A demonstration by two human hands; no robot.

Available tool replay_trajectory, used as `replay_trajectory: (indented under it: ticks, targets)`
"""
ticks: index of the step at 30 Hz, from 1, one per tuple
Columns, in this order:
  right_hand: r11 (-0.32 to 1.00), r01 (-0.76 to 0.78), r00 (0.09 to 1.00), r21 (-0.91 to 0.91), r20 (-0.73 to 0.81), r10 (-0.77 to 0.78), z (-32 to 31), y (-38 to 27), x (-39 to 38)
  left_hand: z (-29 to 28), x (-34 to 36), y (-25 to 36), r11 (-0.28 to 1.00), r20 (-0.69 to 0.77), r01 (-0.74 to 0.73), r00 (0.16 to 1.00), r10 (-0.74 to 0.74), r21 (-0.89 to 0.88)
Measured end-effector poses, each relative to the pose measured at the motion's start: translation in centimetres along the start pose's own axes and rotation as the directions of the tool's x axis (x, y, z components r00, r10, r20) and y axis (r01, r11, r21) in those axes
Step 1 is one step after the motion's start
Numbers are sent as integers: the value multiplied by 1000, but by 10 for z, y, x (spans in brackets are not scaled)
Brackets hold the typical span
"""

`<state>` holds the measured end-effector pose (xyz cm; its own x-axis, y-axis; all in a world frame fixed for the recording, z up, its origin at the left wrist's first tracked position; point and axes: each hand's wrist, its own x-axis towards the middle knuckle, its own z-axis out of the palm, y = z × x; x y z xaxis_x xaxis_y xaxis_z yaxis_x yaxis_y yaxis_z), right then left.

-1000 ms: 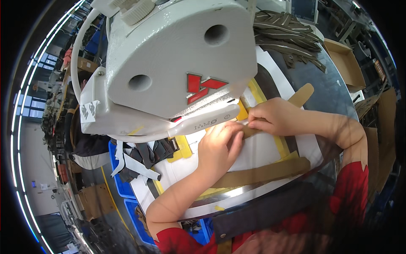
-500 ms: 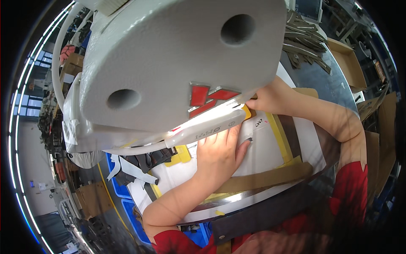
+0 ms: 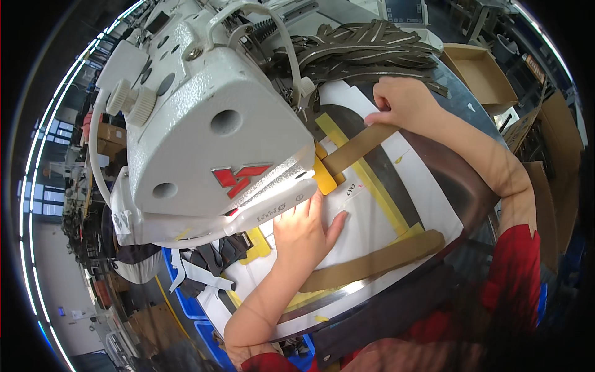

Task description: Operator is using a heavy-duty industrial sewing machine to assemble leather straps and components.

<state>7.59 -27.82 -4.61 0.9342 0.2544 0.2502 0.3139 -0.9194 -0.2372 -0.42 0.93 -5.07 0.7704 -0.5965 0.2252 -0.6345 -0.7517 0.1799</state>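
Observation:
A grey-white sewing machine head (image 3: 204, 142) fills the upper left. My right hand (image 3: 406, 106) is closed, thumb and fingers gripping the upper right end of a brown fabric strip (image 3: 359, 150). From there the strip slants down to a yellow block-like piece (image 3: 325, 178) beside the machine head. My left hand (image 3: 302, 234) lies flat on the white work surface (image 3: 365, 226), fingers stretched out and thumb spread. Its fingertips reach the lit lower edge of the machine, partly out of sight. A second brown strip (image 3: 378, 261) lies along the near side.
Dark strips with light edges (image 3: 372, 49) are heaped behind the work surface. Yellow tape (image 3: 396, 214) borders the white area. Black and white scraps (image 3: 211, 266) lie at left above blue bins (image 3: 186, 304). An open cardboard box (image 3: 480, 74) stands at far right.
The view has shifted, and the machine head sits lower and further left. My right hand has drawn away from the yellow piece, up and right, exposing the strip. My left hand remains flat.

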Motion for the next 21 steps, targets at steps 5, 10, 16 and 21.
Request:
replay_trajectory:
  ticks: [5,10,16,21]
  targets:
    - [913,404,873,-61,-271,-404,11,-15,47,3,-2,-2,1000,-46,-2,999,1,-24]
    - [831,519,755,-202,-346,-556,28,-16,98,5,-5,-4,1000,-141,-26,990,24,-8]
    - [776,179,841,605,-503,198,-32,-3,90,-1,-2,-2,919,-181,-289,952,246,-269]
    - [538,289,753,791,-535,382,-100,-2,59,3,-4,-3,802,-103,-292,954,281,-520]
